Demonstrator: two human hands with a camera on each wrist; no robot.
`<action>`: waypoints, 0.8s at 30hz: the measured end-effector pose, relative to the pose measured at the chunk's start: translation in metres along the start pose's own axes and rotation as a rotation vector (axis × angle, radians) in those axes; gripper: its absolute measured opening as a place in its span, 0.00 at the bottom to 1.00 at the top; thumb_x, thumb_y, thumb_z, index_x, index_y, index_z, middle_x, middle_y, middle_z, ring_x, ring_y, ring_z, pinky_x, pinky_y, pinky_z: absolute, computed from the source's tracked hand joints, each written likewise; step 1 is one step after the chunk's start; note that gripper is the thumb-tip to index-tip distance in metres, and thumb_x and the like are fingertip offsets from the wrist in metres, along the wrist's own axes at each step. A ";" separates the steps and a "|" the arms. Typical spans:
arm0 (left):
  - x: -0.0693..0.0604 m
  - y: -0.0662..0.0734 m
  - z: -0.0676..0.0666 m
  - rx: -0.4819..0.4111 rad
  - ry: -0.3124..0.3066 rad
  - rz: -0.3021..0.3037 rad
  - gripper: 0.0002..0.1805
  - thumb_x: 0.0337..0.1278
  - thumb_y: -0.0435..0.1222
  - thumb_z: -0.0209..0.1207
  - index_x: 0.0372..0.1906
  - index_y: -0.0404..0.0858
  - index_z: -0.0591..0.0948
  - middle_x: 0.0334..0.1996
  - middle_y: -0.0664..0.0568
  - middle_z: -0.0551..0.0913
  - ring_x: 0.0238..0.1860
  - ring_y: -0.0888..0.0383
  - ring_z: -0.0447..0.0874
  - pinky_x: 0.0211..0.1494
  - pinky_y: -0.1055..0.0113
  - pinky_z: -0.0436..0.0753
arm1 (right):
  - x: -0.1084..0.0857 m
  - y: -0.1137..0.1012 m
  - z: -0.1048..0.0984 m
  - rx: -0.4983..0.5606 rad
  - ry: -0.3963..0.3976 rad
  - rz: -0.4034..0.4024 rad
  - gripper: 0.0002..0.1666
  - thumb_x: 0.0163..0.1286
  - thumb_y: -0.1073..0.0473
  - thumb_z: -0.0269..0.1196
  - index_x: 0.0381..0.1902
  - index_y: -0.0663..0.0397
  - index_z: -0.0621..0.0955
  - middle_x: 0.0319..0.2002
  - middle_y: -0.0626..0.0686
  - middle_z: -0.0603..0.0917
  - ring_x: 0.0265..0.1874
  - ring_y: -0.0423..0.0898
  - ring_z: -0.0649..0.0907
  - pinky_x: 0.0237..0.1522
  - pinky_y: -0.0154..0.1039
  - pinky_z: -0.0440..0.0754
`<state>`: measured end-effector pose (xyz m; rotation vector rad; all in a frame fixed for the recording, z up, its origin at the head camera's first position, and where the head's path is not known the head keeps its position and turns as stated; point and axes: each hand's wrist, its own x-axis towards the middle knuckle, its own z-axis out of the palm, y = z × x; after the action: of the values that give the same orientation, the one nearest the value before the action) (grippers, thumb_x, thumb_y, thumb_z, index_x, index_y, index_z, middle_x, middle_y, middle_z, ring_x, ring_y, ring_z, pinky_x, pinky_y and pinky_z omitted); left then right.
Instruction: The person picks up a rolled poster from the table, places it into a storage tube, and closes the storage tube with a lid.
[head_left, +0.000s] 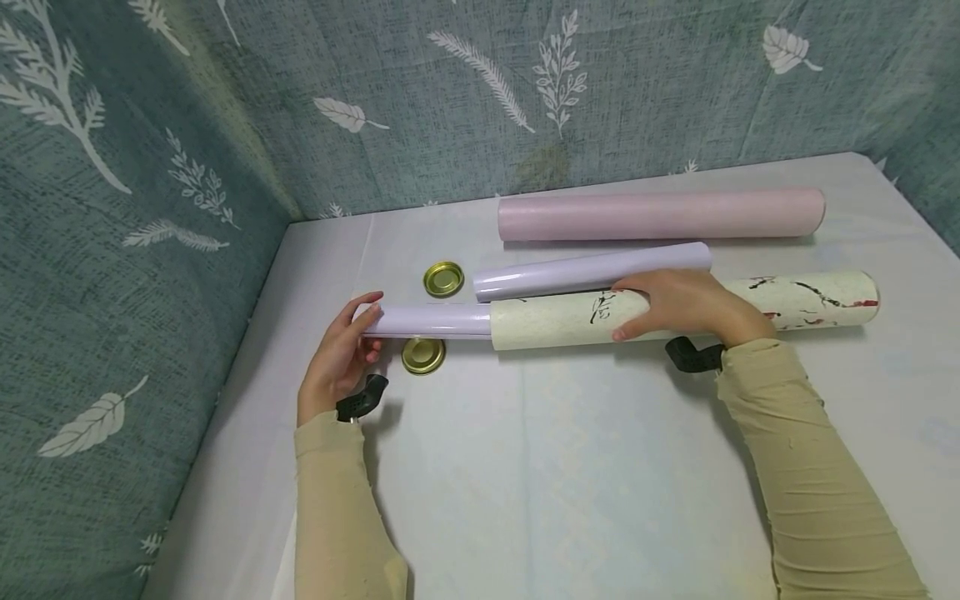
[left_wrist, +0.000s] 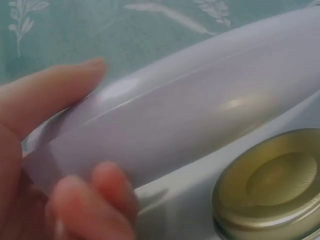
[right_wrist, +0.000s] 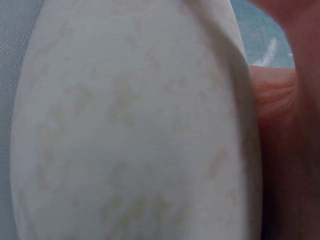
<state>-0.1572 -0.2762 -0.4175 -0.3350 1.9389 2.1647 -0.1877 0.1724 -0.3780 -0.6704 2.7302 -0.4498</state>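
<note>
A cream cardboard tube (head_left: 555, 321) with dark and red brushwork lies across the table. From its left end sticks out a glossy pale-lavender rolled sheet (head_left: 435, 320); how deep it sits inside is hidden. My left hand (head_left: 341, 354) holds the outer end of that roll, thumb on one side and fingers curled beneath, as the left wrist view shows up close. Midway along the tube, my right hand (head_left: 682, 304) grips it from above, with the thumb on the near side. Pale mottled tube wall (right_wrist: 135, 120) fills most of the right wrist view.
A second lavender roll (head_left: 585, 271) lies just behind the tube, and a pink tube (head_left: 660, 215) farther back. One gold lid (head_left: 443, 279) lies behind the held roll, another gold lid (head_left: 423, 355) in front. Leaf-patterned green cloth (head_left: 480, 100) hangs at the table's back and left.
</note>
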 end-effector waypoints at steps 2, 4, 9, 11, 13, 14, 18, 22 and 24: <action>0.000 0.000 -0.001 -0.011 -0.031 0.007 0.32 0.51 0.45 0.60 0.63 0.52 0.62 0.53 0.44 0.61 0.19 0.63 0.71 0.21 0.76 0.72 | 0.000 0.000 0.000 0.004 0.001 0.002 0.52 0.39 0.22 0.59 0.59 0.44 0.70 0.57 0.50 0.71 0.56 0.54 0.69 0.50 0.56 0.66; 0.000 0.000 -0.002 -0.015 -0.054 0.014 0.35 0.49 0.43 0.62 0.64 0.53 0.61 0.53 0.44 0.61 0.21 0.63 0.71 0.23 0.76 0.74 | -0.001 0.000 0.000 0.007 0.000 0.002 0.52 0.39 0.23 0.59 0.60 0.44 0.70 0.58 0.51 0.71 0.56 0.54 0.69 0.50 0.56 0.66; 0.002 0.000 -0.002 -0.007 -0.069 0.020 0.37 0.48 0.41 0.63 0.64 0.50 0.60 0.55 0.45 0.60 0.23 0.62 0.71 0.26 0.74 0.75 | -0.001 0.001 0.001 0.011 0.000 0.003 0.52 0.39 0.23 0.60 0.60 0.44 0.70 0.58 0.50 0.71 0.56 0.54 0.69 0.50 0.56 0.66; 0.002 -0.001 -0.002 0.000 -0.065 0.011 0.37 0.49 0.41 0.63 0.64 0.47 0.59 0.54 0.46 0.60 0.23 0.62 0.71 0.26 0.75 0.75 | -0.001 0.001 0.001 0.010 0.000 0.002 0.52 0.39 0.23 0.60 0.60 0.44 0.70 0.58 0.51 0.71 0.56 0.54 0.69 0.50 0.56 0.66; 0.003 -0.001 -0.002 0.007 -0.060 0.002 0.37 0.49 0.41 0.62 0.64 0.44 0.59 0.53 0.46 0.61 0.23 0.62 0.71 0.26 0.75 0.74 | -0.001 0.001 0.001 0.010 -0.001 -0.001 0.52 0.39 0.23 0.60 0.60 0.44 0.70 0.58 0.51 0.71 0.56 0.54 0.69 0.50 0.56 0.66; 0.004 -0.002 -0.002 0.011 -0.057 -0.002 0.36 0.49 0.41 0.62 0.63 0.43 0.59 0.52 0.46 0.62 0.23 0.63 0.71 0.26 0.75 0.74 | -0.001 0.001 0.001 0.008 -0.002 -0.002 0.52 0.40 0.23 0.60 0.60 0.44 0.70 0.58 0.51 0.71 0.57 0.54 0.69 0.50 0.56 0.66; 0.004 -0.002 -0.001 0.025 -0.031 -0.012 0.34 0.47 0.42 0.63 0.60 0.42 0.62 0.49 0.46 0.64 0.22 0.63 0.71 0.25 0.76 0.74 | -0.002 0.000 0.000 0.016 -0.004 -0.002 0.52 0.40 0.24 0.60 0.60 0.45 0.70 0.58 0.51 0.71 0.57 0.54 0.69 0.50 0.56 0.66; 0.003 -0.002 0.000 0.031 -0.008 -0.012 0.32 0.46 0.43 0.64 0.57 0.43 0.64 0.48 0.46 0.65 0.22 0.64 0.71 0.24 0.76 0.74 | -0.002 -0.001 -0.001 0.022 -0.003 -0.001 0.52 0.40 0.24 0.60 0.60 0.45 0.70 0.58 0.51 0.71 0.57 0.54 0.69 0.51 0.56 0.65; 0.003 -0.002 0.000 0.036 -0.008 -0.011 0.33 0.46 0.43 0.64 0.57 0.43 0.63 0.48 0.45 0.65 0.22 0.63 0.71 0.25 0.76 0.75 | -0.002 -0.002 -0.002 0.018 -0.006 -0.003 0.52 0.40 0.24 0.60 0.60 0.45 0.70 0.58 0.51 0.71 0.57 0.53 0.69 0.51 0.55 0.66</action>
<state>-0.1596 -0.2764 -0.4199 -0.3299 1.9643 2.1186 -0.1860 0.1722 -0.3752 -0.6699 2.7170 -0.4720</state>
